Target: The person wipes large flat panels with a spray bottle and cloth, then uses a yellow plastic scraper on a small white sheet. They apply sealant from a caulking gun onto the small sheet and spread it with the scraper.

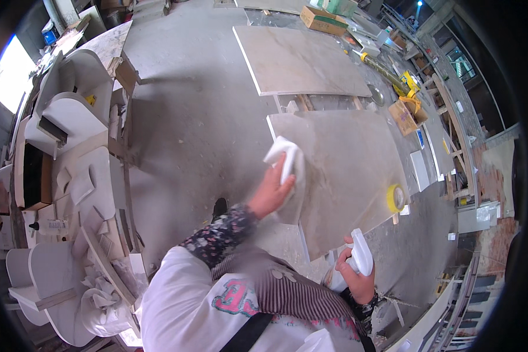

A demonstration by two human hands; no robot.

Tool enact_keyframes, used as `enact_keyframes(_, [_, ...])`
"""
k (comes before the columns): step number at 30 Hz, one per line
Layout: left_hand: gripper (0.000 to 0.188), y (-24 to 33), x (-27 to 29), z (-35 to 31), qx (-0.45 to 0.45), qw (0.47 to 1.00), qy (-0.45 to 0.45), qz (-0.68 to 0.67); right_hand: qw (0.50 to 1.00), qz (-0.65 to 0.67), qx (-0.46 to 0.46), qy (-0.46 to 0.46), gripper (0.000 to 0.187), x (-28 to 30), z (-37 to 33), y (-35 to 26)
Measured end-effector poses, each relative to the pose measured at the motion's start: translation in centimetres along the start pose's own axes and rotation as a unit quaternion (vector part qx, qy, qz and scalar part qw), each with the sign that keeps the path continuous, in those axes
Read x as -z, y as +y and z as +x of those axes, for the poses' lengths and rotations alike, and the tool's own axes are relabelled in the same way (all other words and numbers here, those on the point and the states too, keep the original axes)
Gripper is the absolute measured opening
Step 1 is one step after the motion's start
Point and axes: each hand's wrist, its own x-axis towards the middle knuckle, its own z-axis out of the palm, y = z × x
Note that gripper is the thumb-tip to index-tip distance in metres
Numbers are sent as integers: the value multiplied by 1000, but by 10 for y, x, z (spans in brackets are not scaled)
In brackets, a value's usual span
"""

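My left hand (271,190) is closed on a white cloth (287,154), which lies against the left part of a beige stone-look slab (352,152). Motion blurs the hand slightly. In my right hand (361,281), by the slab's near right edge, is a white spray bottle (362,253); the fingers wrap round its neck and its lower part is partly hidden. A roll of yellow tape (395,198) rests on the slab's right corner.
Beyond lies a second slab (299,58). To the right are a cardboard box (407,115), a caulking gun (387,73) and a white strip (419,170). Curved white pieces (79,111) crowd a bench on the left, with a black-lined box (36,176).
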Motion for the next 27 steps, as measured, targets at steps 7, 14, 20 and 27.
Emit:
enact_keyframes(7, [52,-13,-5,73,-22,990,140,13,995,78,-58,15,49,6,-18,7])
enact_keyframes(14, [56,-26,10,100,34,982,186,-27,995,66,-62,45,52,5,-23,12])
enact_keyframes(20, [41,-23,-33,-23,250,961,20,-118,993,92,-73,19,53,9,-6,5])
enact_keyframes(27, [47,-3,-18,32,201,894,131,-380,995,71,-55,39,55,10,3,-1])
